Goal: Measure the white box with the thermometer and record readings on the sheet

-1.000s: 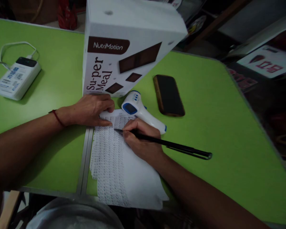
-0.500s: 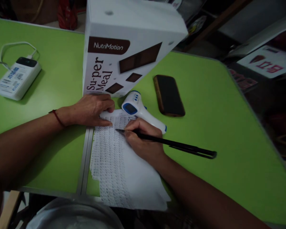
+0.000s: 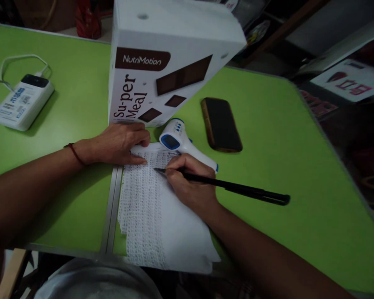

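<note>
Black pen lies pinched in my right hand, its tip on the written part of the paper. Dense rows of small handwriting cover the sheet's left side, while its right side is blank. The sheet's lower end hangs past the table edge. My left hand rests on the paper's upper left corner, thumb spread from the bent fingers, pressing it down. Just above my right hand lies a white and blue infrared thermometer, its handle partly behind that hand.
A tall white NutriMotion box stands right behind the paper. To the right lies a phone in a brown case. A white power bank with a cable sits at the left of the green table. A metal seam runs beside the paper.
My right hand and the pen have shifted slightly to the right across the sheet. The paper's lower end has moved a little left and up. My left hand stays in place.
</note>
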Available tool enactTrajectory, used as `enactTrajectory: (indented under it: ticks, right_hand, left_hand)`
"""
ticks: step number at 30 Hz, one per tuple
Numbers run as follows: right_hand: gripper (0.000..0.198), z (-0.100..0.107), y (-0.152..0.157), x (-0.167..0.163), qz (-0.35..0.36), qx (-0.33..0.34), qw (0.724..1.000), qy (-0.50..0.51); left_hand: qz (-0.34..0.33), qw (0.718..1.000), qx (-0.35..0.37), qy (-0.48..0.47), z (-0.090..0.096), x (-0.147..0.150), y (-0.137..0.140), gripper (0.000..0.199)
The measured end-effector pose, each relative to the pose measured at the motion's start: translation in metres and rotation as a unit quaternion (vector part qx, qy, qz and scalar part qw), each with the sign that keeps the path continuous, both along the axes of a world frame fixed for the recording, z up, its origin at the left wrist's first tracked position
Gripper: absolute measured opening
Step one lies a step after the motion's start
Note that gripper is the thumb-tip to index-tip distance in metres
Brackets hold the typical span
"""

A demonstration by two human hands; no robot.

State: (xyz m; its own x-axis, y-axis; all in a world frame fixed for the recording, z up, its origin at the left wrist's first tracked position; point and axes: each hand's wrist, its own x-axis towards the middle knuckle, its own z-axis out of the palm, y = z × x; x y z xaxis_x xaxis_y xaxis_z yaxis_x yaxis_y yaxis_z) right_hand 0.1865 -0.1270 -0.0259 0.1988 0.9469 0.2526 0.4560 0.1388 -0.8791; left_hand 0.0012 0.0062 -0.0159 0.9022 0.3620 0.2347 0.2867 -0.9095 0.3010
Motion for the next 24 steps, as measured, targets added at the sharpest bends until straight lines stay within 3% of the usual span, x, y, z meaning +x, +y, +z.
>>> enactTrajectory:
  ticks: [24]
  right_hand:
    - [0.012, 0.0001, 0.0004, 0.0001, -0.006, 0.006, 1.0, -0.011]
  left_hand:
    - [0.001, 1.0, -0.01, 0.004, -0.0003, 0.0005, 0.0005, 0.029]
